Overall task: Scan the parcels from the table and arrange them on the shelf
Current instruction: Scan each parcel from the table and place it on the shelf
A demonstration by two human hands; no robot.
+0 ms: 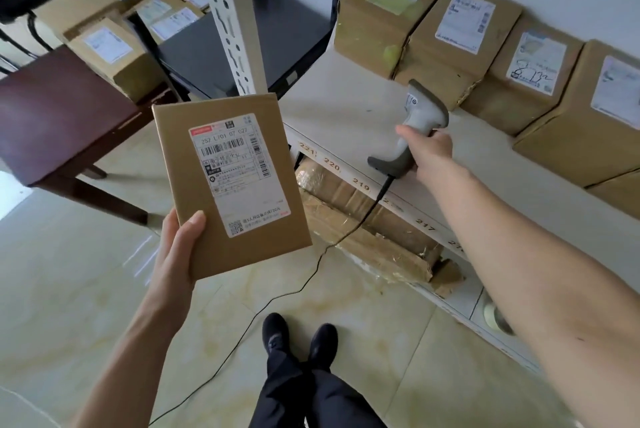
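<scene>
White slotted shelf upright (231, 22) stands btw the dark desk (59, 119) on the left and the shelf board (349, 122) on the right; black scanner cable (298, 289) trails from the shelf edge down across the tiled floor (86, 271), past two black shoes (299, 341). Crushed taped cardboard (367, 226) fills the tier below, under edge numbers 221–217. Held parcel (230, 181), label up, is in the air over the floor just left of the shelf's front corner; left hand (178, 251) grips its lower left corner, thumb on top. Right hand (429, 154) wraps the grey scanner (415, 129) handle, w/ the scanner base at the shelf's front edge. Count: 1 parcel in hand, 4 boxes (460, 32) in a row at the shelf back plus part of one more at the right edge, several on the desk side (blurred, can't count), 1 scanner.
</scene>
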